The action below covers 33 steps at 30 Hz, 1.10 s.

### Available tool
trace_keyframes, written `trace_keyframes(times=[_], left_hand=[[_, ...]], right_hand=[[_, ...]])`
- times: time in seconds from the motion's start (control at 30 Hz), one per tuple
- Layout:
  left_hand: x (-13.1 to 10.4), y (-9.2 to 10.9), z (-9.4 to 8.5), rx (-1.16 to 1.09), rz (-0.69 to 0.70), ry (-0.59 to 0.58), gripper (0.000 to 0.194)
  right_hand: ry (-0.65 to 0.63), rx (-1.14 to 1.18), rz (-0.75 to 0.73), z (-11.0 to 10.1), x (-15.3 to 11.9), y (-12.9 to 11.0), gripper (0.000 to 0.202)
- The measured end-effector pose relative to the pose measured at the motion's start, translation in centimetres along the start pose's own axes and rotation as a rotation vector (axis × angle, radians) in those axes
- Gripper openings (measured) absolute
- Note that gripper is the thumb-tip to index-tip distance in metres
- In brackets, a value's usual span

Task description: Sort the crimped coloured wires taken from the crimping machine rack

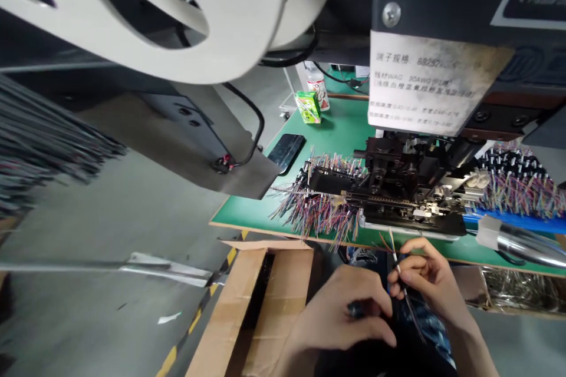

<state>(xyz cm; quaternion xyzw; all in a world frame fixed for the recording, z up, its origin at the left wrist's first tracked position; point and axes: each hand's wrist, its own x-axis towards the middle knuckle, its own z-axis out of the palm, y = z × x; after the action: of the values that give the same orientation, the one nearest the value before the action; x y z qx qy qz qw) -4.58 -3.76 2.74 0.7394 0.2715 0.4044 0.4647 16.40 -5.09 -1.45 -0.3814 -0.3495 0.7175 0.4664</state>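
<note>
Pinching a thin multi-wire cable between thumb and fingers, the right hand holds it aslant before the green workbench, coloured wire ends splayed at the top, tail hanging below. I see the left hand just beside it, half curled, a moderate gap between thumb and forefinger. Left of that hand I note a cardboard box. Beyond the hands stands a terminal crimping machine bearing a printed paper label; one cable heap lies to its left, a second heap to its right. Farther off, I make out a black smartphone lying flat, then a green carton, with a white bottle just behind it.
</note>
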Motion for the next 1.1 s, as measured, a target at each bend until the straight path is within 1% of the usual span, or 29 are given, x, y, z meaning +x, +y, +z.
trace_keyframes(times=[0.1,0.13,0.17,0.2,0.27,0.33,0.4,0.43,0.5,0.6,0.73,0.8,0.9,1.03,1.1], left_hand=[[0.4,-1.0,-0.1,-0.043,-0.04,0.289,0.027],[0.7,-1.4,0.1,-0.069,-0.05,0.348,0.024],[0.9,-1.7,0.4,-0.102,-0.059,0.371,0.027],[1.2,-2.0,0.7,-0.14,-0.069,0.367,0.033],[1.8,-2.4,1.4,-0.217,-0.1,0.315,0.039],[2.3,-2.5,2.1,-0.282,-0.141,0.261,0.034],[2.6,-2.5,2.5,-0.322,-0.181,0.244,0.028],[2.7,-2.5,2.6,-0.339,-0.202,0.243,0.027],[2.8,-2.4,2.8,-0.377,-0.243,0.248,0.031],[2.9,-2.4,2.9,-0.429,-0.311,0.226,0.034],[3.2,-2.7,3.4,-0.479,-0.39,0.178,0.041],[3.3,-2.9,3.7,-0.505,-0.415,0.137,0.044],[3.4,-3.3,3.8,-0.488,-0.39,0.106,0.039],[3.5,-3.5,3.7,-0.471,-0.246,0.176,0.029],[3.6,-3.4,3.7,-0.476,-0.216,0.206,0.027]], right_hand=[[-0.02,0.015,-0.004,-0.4,-0.7,-1.4,0.046],[-0.035,0.023,-0.007,-0.4,-0.9,-1.7,0.045],[-0.052,0.03,-0.007,-0.4,-1.0,-1.9,0.045],[-0.069,0.037,-0.005,-0.4,-1.1,-2.1,0.045],[-0.1,0.051,-0.002,-0.4,-1.2,-2.1,0.043],[-0.114,0.073,-0.012,-0.5,-1.1,-1.8,0.04],[-0.096,0.093,-0.035,-0.7,-1.0,-1.3,0.037],[-0.078,0.098,-0.054,-0.8,-1.0,-0.9,0.037],[-0.039,0.105,-0.101,-1.0,-0.8,-0.2,0.036],[-0.002,0.125,-0.156,-1.1,-0.6,0.8,0.035],[-0.018,0.145,-0.161,-1.2,-0.3,1.6,0.042],[-0.04,0.159,-0.171,-1.3,-0.1,1.8,0.038],[-0.063,0.194,-0.147,-1.6,0.1,1.7,0.031],[-0.099,0.263,-0.119,-1.7,0.1,1.1,0.024],[-0.119,0.275,-0.123,-1.6,0.2,0.8,0.022]])
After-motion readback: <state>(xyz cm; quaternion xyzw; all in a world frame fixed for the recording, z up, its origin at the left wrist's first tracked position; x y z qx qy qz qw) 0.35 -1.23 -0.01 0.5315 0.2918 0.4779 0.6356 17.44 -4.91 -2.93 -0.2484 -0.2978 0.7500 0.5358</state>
